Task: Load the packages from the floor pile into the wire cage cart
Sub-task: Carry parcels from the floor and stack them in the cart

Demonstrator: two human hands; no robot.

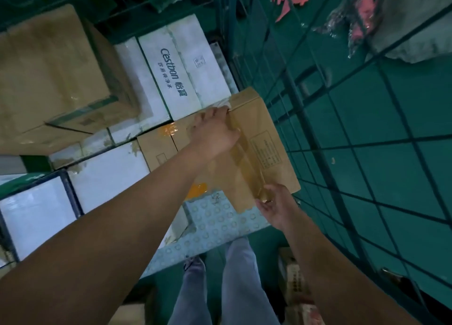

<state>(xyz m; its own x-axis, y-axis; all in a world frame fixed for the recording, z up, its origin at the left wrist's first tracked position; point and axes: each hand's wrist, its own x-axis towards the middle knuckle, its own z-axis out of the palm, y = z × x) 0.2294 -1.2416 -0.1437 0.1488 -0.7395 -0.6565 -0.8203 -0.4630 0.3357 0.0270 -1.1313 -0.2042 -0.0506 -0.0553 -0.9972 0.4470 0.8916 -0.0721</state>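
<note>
A flat brown cardboard box (259, 139) with clear tape lies inside the wire cage cart (303, 119), against its right mesh wall. My left hand (215, 129) rests on the box's top, fingers curled over its far taped edge. My right hand (276, 205) holds the box's near corner, thumb on top. The box sits on other packages: a second brown carton (159, 146) with orange tape under it and white Cestbon water cases (181, 68) behind it.
A large brown carton (53, 75) is stacked at the cart's left. More white cases (36, 214) fill the near left. A bubble-wrap parcel (220, 224) lies below the box. Packages on the floor (293, 283) stand by my legs. Green floor and wrapped bundles (401, 21) lie beyond the mesh.
</note>
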